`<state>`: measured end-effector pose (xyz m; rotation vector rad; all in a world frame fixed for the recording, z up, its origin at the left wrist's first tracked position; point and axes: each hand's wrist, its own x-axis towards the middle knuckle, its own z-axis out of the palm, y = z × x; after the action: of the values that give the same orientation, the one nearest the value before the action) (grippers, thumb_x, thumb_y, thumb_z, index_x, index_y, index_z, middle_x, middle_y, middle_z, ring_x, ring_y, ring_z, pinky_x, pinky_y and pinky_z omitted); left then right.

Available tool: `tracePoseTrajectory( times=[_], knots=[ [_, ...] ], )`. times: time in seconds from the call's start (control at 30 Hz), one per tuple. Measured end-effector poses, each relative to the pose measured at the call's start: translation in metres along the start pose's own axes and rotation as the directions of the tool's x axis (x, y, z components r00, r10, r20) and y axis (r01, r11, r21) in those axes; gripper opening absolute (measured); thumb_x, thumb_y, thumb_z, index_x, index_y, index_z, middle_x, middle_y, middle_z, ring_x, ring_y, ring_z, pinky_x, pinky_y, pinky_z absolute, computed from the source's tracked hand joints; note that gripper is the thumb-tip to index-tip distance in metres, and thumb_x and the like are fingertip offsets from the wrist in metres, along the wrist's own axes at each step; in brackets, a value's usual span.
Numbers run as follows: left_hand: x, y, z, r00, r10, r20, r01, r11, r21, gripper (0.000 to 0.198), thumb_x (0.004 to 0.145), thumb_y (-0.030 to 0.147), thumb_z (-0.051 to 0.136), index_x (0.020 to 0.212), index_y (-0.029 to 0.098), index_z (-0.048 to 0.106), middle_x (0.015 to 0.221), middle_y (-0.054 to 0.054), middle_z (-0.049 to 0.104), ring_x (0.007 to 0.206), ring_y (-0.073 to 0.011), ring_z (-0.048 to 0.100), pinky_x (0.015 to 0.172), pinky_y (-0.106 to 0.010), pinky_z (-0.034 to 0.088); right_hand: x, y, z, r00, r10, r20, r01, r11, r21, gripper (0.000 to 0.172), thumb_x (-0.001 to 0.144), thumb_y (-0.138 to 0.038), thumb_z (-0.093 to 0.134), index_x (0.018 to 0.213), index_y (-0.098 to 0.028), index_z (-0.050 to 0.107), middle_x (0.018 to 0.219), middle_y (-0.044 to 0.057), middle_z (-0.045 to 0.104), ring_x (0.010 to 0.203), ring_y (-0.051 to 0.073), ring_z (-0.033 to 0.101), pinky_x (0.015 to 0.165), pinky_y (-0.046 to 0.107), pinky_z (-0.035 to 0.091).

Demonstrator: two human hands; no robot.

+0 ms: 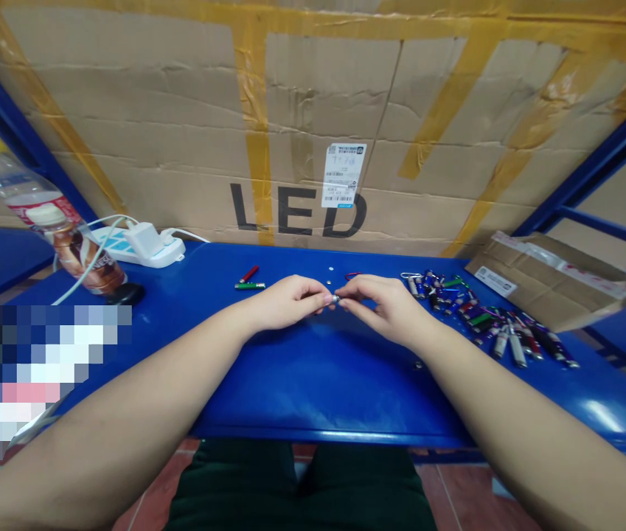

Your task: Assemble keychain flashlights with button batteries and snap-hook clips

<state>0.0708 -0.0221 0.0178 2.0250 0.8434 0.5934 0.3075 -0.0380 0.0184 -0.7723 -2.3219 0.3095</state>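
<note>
My left hand (pixel 296 302) and my right hand (pixel 382 306) meet above the middle of the blue table. Between their fingertips is a small silvery metal piece (pixel 335 298), pinched from both sides; it is too small to tell its exact kind. Just behind my right fingers lies a red clip (pixel 353 275), partly hidden. A tiny round silvery piece (pixel 329 282) rests on the table close to my left fingertips. Left of my hands lie a green metal tube (pixel 250 285) and a red metal tube (pixel 249 273), both small.
Many small coloured metal tubes with clips (pixel 464 306) lie in a pile to the right, beside a cardboard box (pixel 556 280). On the left are a drink bottle (pixel 88 254) and a white power strip (pixel 161 253) with cables. A large taped carton (pixel 180 133) stands behind the blue table (pixel 313 391).
</note>
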Motion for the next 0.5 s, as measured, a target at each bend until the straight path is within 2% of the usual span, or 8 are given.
tracePoseTrajectory(
  times=[0.07,0.13,0.2,0.27,0.37,0.5],
  knots=[
    [-0.001,0.001,0.000,0.997,0.075,-0.035,-0.070,0.992,0.108,0.030,0.098,0.039,0.058,0.098,0.015,0.075,0.085,-0.004,0.072,0.076,-0.0166,0.062,0.071,-0.028,0.046,0.001,-0.002,0.001,0.991,0.125,0.042,-0.127,0.989,0.069,0.015,0.097,-0.033,0.063,0.094,-0.020,0.072,0.082,0.006,0.075,0.075,0.020,0.070,0.076,0.035,0.054],
    [-0.002,0.003,0.000,0.985,0.160,-0.065,-0.144,0.969,0.201,0.026,0.097,0.035,0.059,0.097,0.016,0.076,0.089,-0.005,0.074,0.080,-0.0177,0.065,0.074,-0.029,0.047,0.002,-0.003,0.002,0.953,0.279,0.119,-0.298,0.932,0.204,0.024,0.097,-0.040,0.063,0.086,-0.019,0.069,0.073,0.003,0.072,0.065,0.017,0.068,0.068,0.032,0.053],
    [-0.003,0.003,0.001,0.966,0.244,-0.090,-0.213,0.940,0.265,0.022,0.097,0.032,0.061,0.095,0.017,0.076,0.087,-0.004,0.073,0.079,-0.0174,0.065,0.074,-0.029,0.048,0.004,-0.003,0.005,0.887,0.400,0.233,-0.460,0.814,0.356,0.035,0.094,-0.050,0.063,0.080,-0.019,0.065,0.067,0.001,0.068,0.056,0.015,0.065,0.058,0.029,0.052],
    [-0.004,0.003,0.001,0.944,0.313,-0.106,-0.271,0.916,0.296,0.017,0.096,0.029,0.063,0.094,0.017,0.076,0.087,-0.004,0.072,0.080,-0.0170,0.066,0.074,-0.028,0.048,0.005,-0.002,0.008,0.825,0.455,0.335,-0.566,0.678,0.470,0.042,0.089,-0.059,0.067,0.078,-0.018,0.063,0.063,0.000,0.064,0.050,0.013,0.061,0.052,0.028,0.050],
    [-0.004,0.001,0.001,0.927,0.359,-0.108,-0.313,0.899,0.307,0.013,0.096,0.027,0.066,0.094,0.017,0.075,0.091,-0.005,0.073,0.085,-0.0171,0.067,0.076,-0.028,0.050,0.006,0.001,0.013,0.768,0.486,0.416,-0.637,0.515,0.574,0.048,0.081,-0.064,0.074,0.078,-0.017,0.064,0.061,-0.002,0.061,0.045,0.011,0.057,0.047,0.026,0.049],
    [-0.003,-0.001,0.001,0.919,0.380,-0.104,-0.329,0.885,0.329,0.010,0.095,0.025,0.067,0.094,0.018,0.075,0.091,-0.004,0.073,0.086,-0.0171,0.067,0.077,-0.029,0.050,0.007,-0.001,0.015,0.731,0.492,0.472,-0.662,0.344,0.666,0.046,0.077,-0.059,0.081,0.075,-0.016,0.064,0.058,-0.003,0.058,0.046,0.009,0.052,0.043,0.024,0.046]
  ],
)
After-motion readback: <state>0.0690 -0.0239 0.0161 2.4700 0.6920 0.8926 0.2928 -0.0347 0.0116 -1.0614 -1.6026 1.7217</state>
